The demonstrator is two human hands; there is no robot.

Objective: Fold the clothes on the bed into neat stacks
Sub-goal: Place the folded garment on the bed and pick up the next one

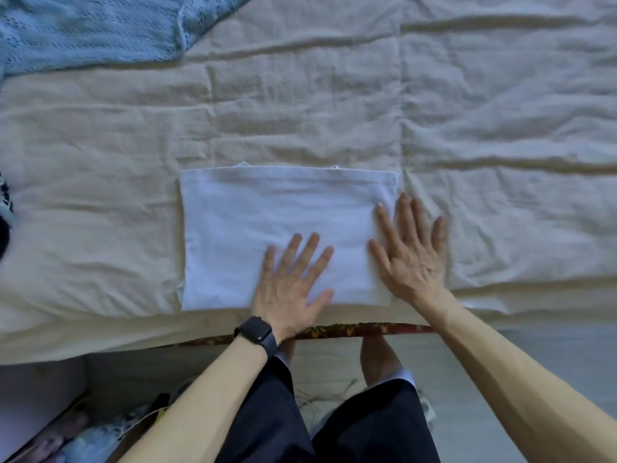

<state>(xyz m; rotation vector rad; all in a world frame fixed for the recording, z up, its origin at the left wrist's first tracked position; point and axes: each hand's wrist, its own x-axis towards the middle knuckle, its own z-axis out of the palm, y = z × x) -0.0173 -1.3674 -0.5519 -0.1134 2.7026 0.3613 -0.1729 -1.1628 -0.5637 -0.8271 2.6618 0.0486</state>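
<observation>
We have one head-worn, wide-angle view: it looks steeply down and forward from the near side, close over the near edge of the bed (467, 95).

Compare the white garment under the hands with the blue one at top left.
The white garment is folded into a neat rectangle; the blue garment lies unfolded and rumpled. The white is plain, the blue open-knit. The left hand and right hand touch the white; neither touches the blue. Both lie on the bed.
</observation>
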